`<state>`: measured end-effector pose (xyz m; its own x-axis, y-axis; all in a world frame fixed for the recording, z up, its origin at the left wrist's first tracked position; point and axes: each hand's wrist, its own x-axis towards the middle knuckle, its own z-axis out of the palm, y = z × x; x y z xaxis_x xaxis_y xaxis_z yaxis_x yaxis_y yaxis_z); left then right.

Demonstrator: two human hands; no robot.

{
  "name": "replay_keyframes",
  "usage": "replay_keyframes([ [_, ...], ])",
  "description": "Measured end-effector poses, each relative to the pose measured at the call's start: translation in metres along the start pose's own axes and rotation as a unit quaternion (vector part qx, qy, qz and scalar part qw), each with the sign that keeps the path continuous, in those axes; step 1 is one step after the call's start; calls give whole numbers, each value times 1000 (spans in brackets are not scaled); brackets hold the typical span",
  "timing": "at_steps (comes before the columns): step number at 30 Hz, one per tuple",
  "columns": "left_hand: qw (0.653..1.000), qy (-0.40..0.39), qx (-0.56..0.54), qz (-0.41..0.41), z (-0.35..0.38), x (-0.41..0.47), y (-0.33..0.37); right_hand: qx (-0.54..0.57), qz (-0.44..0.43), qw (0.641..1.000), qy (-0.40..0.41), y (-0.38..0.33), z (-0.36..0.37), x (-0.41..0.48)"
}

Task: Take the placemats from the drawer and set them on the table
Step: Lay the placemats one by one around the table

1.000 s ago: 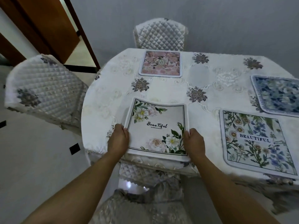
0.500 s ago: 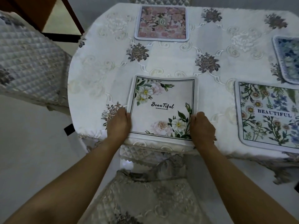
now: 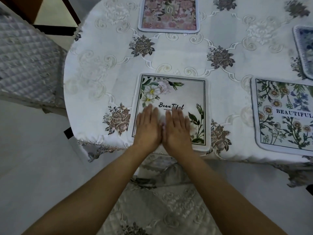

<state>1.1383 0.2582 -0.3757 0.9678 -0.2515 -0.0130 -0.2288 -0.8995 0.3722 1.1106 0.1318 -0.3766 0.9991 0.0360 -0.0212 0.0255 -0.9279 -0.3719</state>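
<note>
A white placemat (image 3: 183, 92) with flowers and the word "Beautiful" lies flat near the front edge of the table (image 3: 101, 82). My left hand (image 3: 147, 128) and my right hand (image 3: 177, 129) rest palm down side by side on its near half, fingers flat, holding nothing. A pink floral placemat (image 3: 169, 14) lies at the far side. A blue-and-green floral "BEAUTIFUL" placemat (image 3: 284, 116) lies to the right. Part of a blue placemat (image 3: 304, 48) shows at the right edge. No drawer is in view.
An embroidered white tablecloth covers the table. A quilted chair (image 3: 28, 65) stands to the left. Another covered chair seat (image 3: 160, 200) sits below my arms, tucked under the front edge. A dark wooden door frame (image 3: 71, 14) is at the top left.
Both hands left the mat's side edges and came together flat on its near half. The mat sits a little farther in from the table's edge. My view has moved closer and tilted down.
</note>
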Motion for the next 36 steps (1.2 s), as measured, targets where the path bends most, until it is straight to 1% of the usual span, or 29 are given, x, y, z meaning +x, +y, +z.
replay_keyframes([
  [2, 999, -37, 25, 10, 7, -1, 0, -16, -3, 999, -28, 2, 9, -1],
  [6, 994, -48, 75, 60, 4, -13, -29, -59, -6, 998, -36, 35, 4, -14],
  [10, 994, -72, 69, 33, -10, -26, -61, -70, 41, 996, -43, 70, -12, -30],
  [12, 994, -87, 59, 17, -16, -27, -69, -66, 45, 996, -51, 79, -20, -36],
  [14, 996, -79, 44, 0, -20, -15, -68, -51, 29, 997, -56, 79, -27, -30],
  [16, 999, -42, 0, -21, -21, 13, -55, -37, -3, 998, -54, 71, -33, -4],
  [18, 997, -12, -51, -59, -18, 56, -37, -28, -22, 998, -61, 63, -36, 39],
  [20, 993, 1, -78, -89, -12, 104, -21, -39, -34, 996, -69, 58, -35, 90],
  [21, 993, -2, -76, -91, -8, 126, -14, -49, -43, 995, -76, 57, -35, 114],
  [23, 997, -27, -29, -68, -1, 158, -3, -66, -57, 992, -90, 54, -34, 151],
  [26, 998, -56, 25, -4, 3, 181, -5, -77, -70, 988, -116, 60, -31, 177],
  [28, 997, -53, 42, 47, -1, 184, -21, -73, -79, 988, -111, 74, -31, 175],
  [29, 995, -54, 49, 63, -4, 182, -32, -68, -76, 990, -96, 85, -32, 171],
  [32, 993, -54, 66, 77, -14, 175, -62, -75, -53, 995, -43, 121, -39, 153],
  [36, 994, -55, 78, 60, -18, 164, -76, -81, -20, 996, -39, 143, -45, 134],
])
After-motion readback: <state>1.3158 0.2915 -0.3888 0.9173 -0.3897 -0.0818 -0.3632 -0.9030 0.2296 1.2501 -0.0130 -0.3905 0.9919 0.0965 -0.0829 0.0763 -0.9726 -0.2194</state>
